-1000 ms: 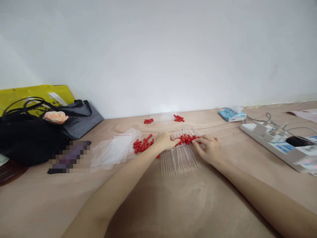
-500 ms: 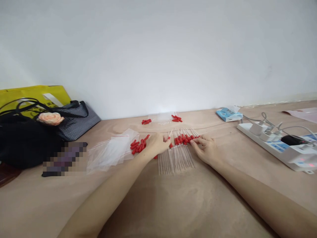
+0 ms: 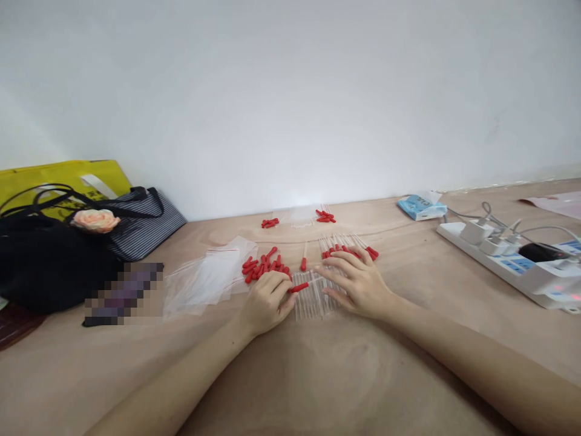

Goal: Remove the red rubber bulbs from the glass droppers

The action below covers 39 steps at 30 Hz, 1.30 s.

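Observation:
My left hand (image 3: 270,303) is closed, with a red rubber dropper bulb (image 3: 298,287) pinched between thumb and fingers. A thin clear tube seems to run from this bulb toward my right hand. My right hand (image 3: 356,281) has its fingers spread over a row of clear glass dropper tubes (image 3: 308,306), partly covering them. Beyond it, assembled droppers with red bulbs (image 3: 372,252) lie side by side, partly hidden by the fingers. One single dropper (image 3: 304,264) lies apart from them to the left. A pile of loose red bulbs (image 3: 265,263) sits just past my left hand.
Clear zip bags (image 3: 206,278) lie fanned out on the left. At the back are another clear bag (image 3: 295,215) and two small heaps of red bulbs (image 3: 325,216). A tissue pack (image 3: 422,206) and a power strip (image 3: 494,260) stand right; bags (image 3: 140,221) crowd the left.
My left hand has come back toward me and now holds a red bulb over the tubes. My right hand has moved slightly left and nearer, off the droppers' right end, its fingers spreading.

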{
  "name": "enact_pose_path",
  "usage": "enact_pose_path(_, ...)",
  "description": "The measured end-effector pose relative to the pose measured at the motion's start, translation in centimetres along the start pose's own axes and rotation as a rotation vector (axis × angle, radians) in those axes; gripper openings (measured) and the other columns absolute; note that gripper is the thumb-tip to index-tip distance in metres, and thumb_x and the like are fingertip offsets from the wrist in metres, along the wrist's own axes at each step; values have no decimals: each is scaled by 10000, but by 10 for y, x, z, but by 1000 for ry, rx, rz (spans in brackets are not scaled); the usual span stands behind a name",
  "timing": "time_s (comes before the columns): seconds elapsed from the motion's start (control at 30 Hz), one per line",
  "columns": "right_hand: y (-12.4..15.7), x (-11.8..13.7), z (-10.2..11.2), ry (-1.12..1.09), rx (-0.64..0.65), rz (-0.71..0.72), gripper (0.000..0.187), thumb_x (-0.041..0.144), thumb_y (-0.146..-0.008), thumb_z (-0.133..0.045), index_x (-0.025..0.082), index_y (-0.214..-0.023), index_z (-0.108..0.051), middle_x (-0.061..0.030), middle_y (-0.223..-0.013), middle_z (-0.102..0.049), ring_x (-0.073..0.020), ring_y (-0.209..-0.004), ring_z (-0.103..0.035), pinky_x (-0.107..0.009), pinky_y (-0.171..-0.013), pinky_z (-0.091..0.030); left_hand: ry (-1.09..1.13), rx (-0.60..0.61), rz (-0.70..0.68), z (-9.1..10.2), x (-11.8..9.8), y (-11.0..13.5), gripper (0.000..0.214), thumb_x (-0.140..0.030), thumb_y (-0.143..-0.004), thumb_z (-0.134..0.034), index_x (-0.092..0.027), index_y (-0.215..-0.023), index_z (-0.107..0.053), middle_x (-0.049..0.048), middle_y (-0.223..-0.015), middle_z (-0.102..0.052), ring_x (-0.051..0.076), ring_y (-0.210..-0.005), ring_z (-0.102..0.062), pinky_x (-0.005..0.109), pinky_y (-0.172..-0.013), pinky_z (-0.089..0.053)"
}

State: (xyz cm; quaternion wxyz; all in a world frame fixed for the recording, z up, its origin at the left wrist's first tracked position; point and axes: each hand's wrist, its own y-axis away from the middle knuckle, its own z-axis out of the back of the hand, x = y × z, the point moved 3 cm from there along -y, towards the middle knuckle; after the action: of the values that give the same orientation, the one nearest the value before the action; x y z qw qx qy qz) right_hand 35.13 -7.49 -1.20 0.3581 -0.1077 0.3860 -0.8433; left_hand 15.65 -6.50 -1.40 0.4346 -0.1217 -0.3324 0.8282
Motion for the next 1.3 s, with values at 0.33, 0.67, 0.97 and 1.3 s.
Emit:
enact_pose_path(0.33,7,7,-14,-47,-86,28,147,299,-815,-522,239,-894,-631,40,-677,-661,-140,-835,-556,-429,-992,-182,54,-75,11,-1,-7,0,81,-181,-753,-521,-154,-818,-561,71,-815,-606,166,-780,-548,310,-726,-474)
enact_pose_path(0.67,8,13,-17,-75,-131,71,204,261,-815,-527,238,-1005,-599,39,-774,-692,-144,-867,-589,-452,-1035,-150,145,23,-33,-17,-6,1,196,-219,-819,-497,-166,-982,-591,71,-1027,-645,198,-1073,-525,390,-911,-424)
enact_pose_path(0.97,10,16,-20,-92,-112,125,211,159,-842,-441,215,-967,-601,26,-885,-687,-147,-1023,-552,-465,-1065,-112,115,-8,-89,-15,-10,0,156,-181,-819,-493,-158,-932,-599,63,-1045,-642,189,-1107,-503,406,-967,-370)
enact_pose_path(1.3,14,16,-19,-60,-137,131,155,163,-833,-468,212,-878,-608,42,-810,-694,-137,-1046,-537,-464,-1075,-58,123,5,-110,-12,-12,2,127,-163,-815,-493,-178,-822,-619,35,-1021,-655,166,-1072,-531,397,-1012,-297)
